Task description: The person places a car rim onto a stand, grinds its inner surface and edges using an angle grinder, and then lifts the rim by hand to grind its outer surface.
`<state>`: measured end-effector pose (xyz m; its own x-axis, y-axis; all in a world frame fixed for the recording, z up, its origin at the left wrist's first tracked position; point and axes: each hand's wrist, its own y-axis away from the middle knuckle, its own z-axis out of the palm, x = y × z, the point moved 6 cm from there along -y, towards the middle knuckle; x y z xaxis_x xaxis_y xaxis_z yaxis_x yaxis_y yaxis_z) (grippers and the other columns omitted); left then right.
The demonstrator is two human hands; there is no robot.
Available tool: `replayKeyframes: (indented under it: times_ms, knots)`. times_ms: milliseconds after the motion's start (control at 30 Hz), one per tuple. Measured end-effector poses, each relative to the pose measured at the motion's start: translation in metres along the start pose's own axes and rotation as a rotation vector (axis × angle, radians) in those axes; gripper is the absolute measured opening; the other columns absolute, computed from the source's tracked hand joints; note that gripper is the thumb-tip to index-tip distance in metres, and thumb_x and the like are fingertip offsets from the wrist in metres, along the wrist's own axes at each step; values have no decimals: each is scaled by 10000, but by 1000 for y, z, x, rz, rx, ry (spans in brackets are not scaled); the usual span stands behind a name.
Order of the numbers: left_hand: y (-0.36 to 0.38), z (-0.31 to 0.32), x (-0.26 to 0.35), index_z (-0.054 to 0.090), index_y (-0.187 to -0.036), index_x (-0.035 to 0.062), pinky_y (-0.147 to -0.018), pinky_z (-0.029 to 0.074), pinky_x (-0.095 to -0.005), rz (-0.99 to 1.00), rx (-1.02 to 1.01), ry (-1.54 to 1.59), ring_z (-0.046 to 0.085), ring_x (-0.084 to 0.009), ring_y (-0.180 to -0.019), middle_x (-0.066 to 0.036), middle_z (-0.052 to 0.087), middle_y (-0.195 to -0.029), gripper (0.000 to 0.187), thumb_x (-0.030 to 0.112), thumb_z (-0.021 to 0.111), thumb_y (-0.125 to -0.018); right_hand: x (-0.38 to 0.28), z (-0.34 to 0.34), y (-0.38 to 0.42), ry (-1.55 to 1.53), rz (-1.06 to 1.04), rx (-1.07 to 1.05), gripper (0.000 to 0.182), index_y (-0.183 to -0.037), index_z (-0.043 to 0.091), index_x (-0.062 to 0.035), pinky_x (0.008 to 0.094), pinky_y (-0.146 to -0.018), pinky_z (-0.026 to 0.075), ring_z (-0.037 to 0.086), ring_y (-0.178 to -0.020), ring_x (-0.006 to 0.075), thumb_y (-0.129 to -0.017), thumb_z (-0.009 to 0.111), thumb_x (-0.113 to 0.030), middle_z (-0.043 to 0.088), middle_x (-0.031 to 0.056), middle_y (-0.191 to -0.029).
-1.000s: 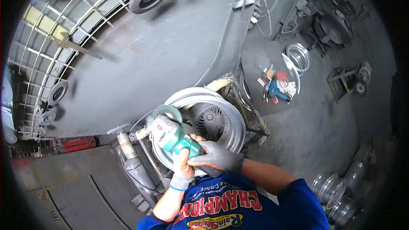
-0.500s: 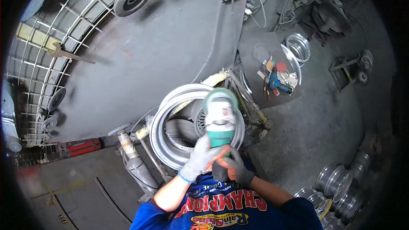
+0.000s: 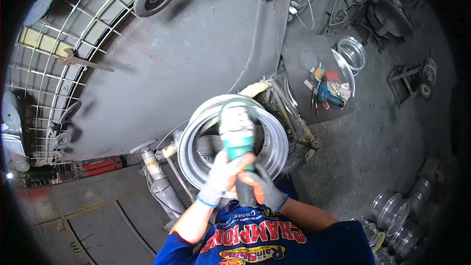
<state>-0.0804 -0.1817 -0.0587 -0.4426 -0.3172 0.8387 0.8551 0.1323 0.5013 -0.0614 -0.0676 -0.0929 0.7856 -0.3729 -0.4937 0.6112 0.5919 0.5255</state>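
Both of my hands wear gloves and are wrapped round the body of a green and white angle grinder [image 3: 238, 137], which is slightly blurred. My left hand [image 3: 221, 179], in a white glove with bare fingertips, grips its left side. My right hand [image 3: 265, 186], in a grey glove, holds the handle from the right. The grinder's head is over a silver wheel rim [image 3: 282, 152], which lies on a stand below. Part of the rim's inside is hidden behind the tool.
A wire rack [image 3: 88, 29] with grinding discs curves across the upper left. A blue drill [image 3: 327, 95] lies among small items on a board at the right. Several rims [image 3: 390, 212] are stacked at the lower right. Another grinder [image 3: 164, 194] hangs left of the stand.
The grinder and both my hands have moved left across the rim. The view has shifted slightly, so the surroundings sit a little further right.
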Motion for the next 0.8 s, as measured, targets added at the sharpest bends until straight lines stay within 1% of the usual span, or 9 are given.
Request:
replayKeyframes:
  times_ms: [133, 233, 300, 333, 433, 567, 633, 700, 800]
  knots:
    - [-11, 46, 11, 647, -1121, 26, -688, 505, -250, -354, -251, -291, 604, -89, -784, -29, 664, -889, 301, 193, 729, -884, 36, -40, -7, -426, -316, -499, 390, -1304, 487, -26, 349, -890, 531, 654, -999, 222, -957, 620, -143, 643, 120, -1098]
    - [-14, 57, 9, 639, -1132, 9, -660, 505, -241, -126, -335, -412, 607, -88, -770, -41, 670, -905, 300, 144, 723, -878, 38, -53, 1, -237, -270, -296, 408, -1312, 468, -21, 372, -919, 517, 636, -1042, 222, -952, 625, -133, 622, 120, -1148]
    - [-3, 39, -6, 635, -1133, -1, -678, 534, -269, -199, -246, -40, 632, -109, -797, -46, 678, -914, 298, 102, 719, -867, 35, -56, 8, -119, -237, -155, 420, -1317, 455, -17, 388, -938, 508, 623, -1070, 223, -949, 628, -126, 608, 119, -1181]
    - [-5, 17, -15, 620, -1153, -13, -711, 571, -329, 96, -245, -170, 664, -148, -845, -56, 686, -929, 318, 85, 715, -865, 16, -31, 4, 15, -189, -248, 413, -1295, 484, -15, 351, -934, 500, 602, -1071, 169, -940, 657, -135, 599, 81, -1184]
    - [21, -7, -9, 544, -1271, -17, -769, 588, -402, 104, -142, 379, 693, -264, -896, -157, 654, -1125, 436, 108, 708, -887, 0, 11, -19, 243, -62, -403, 400, -1216, 551, -26, 297, -902, 489, 572, -1035, 106, -892, 741, -164, 607, 25, -1132]
    - [27, -46, -40, 471, -1332, -17, -912, 562, -454, 334, 73, 473, 626, -339, -1108, -186, 587, -1255, 518, 128, 708, -895, 15, 27, -43, 568, -115, -449, 423, -1205, 565, -14, 292, -919, 477, 585, -1032, 121, -875, 763, -188, 634, 35, -1109]
    - [23, -45, -43, 464, -1337, 8, -1056, 435, -461, 267, 41, 399, 553, -298, -1199, -155, 563, -1241, 628, 375, 718, -895, 8, 29, -42, 535, -97, -432, 421, -1202, 571, -14, 292, -929, 472, 582, -1044, 121, -870, 766, -185, 634, 41, -1120]
    - [12, -46, -46, 488, -1308, -22, -894, 572, -451, 250, 13, 517, 623, -308, -1120, -183, 600, -1212, 461, 105, 684, -911, 7, 27, -42, 506, -78, -419, 419, -1199, 577, -13, 291, -938, 467, 579, -1055, 121, -866, 769, -181, 633, 46, -1131]
    - [5, -23, -28, 510, -1281, -39, -783, 593, -415, 155, -18, 372, 679, -294, -938, -167, 635, -1094, 417, 59, 657, -903, 12, 7, -38, 269, -72, -348, 407, -1200, 584, -19, 293, -937, 470, 581, -1022, 120, -860, 769, -145, 622, 27, -1094]
